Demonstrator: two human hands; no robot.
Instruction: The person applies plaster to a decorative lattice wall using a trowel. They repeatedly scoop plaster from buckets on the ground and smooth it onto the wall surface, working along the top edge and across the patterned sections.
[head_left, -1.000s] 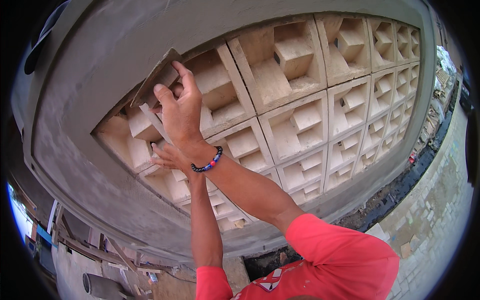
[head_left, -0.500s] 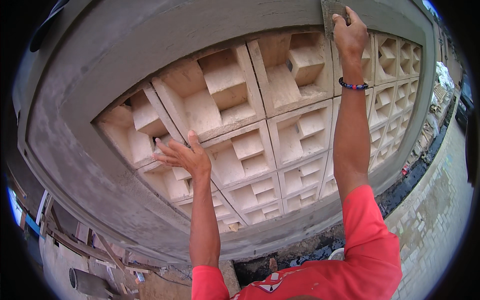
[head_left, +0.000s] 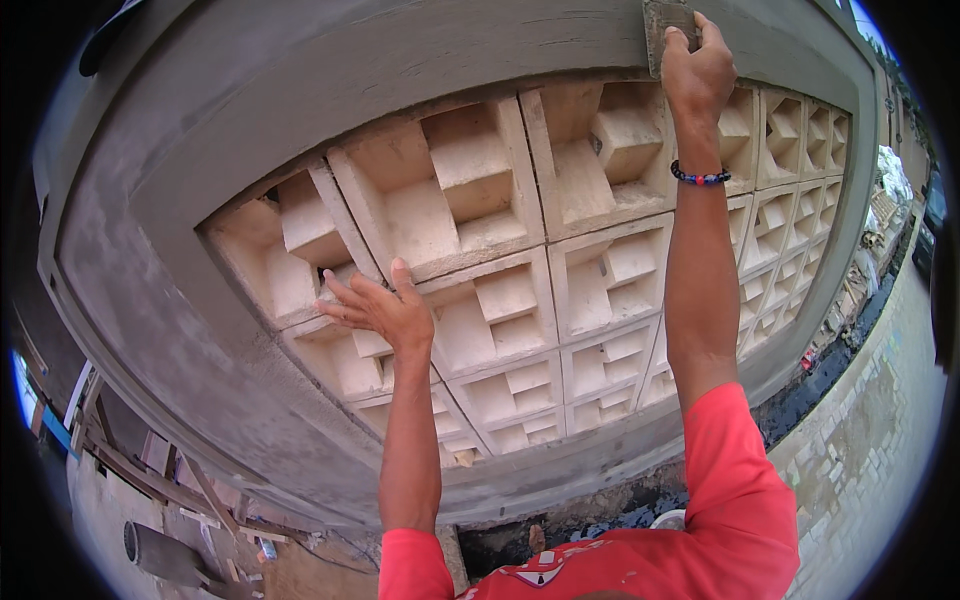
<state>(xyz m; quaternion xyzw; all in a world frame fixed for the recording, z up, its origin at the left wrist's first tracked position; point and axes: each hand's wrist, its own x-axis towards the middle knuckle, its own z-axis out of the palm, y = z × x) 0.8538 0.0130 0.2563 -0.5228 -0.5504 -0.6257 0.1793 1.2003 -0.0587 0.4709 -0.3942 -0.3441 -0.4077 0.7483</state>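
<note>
My right hand, raised high with a beaded bracelet at the wrist, grips a small flat rectangular float. Its face lies against the grey plaster band above the pale ventilation blocks. The grip on the back of the float is mostly covered by my fingers. Lower and to the left, my left hand is open with fingers spread, resting at the block edges and holding nothing. Cracks or rough lines mark the plaster left of the float.
A wide grey plastered frame surrounds the recessed blocks. Below the wall runs a ditch with dark water, with light paving at the right. Lower left lie a dark pipe and wooden planks. White sacks stand far right.
My right hand and the float have slid slightly left along the plaster band. The view has shifted a little, and my left hand stays at about the same place on the blocks.
</note>
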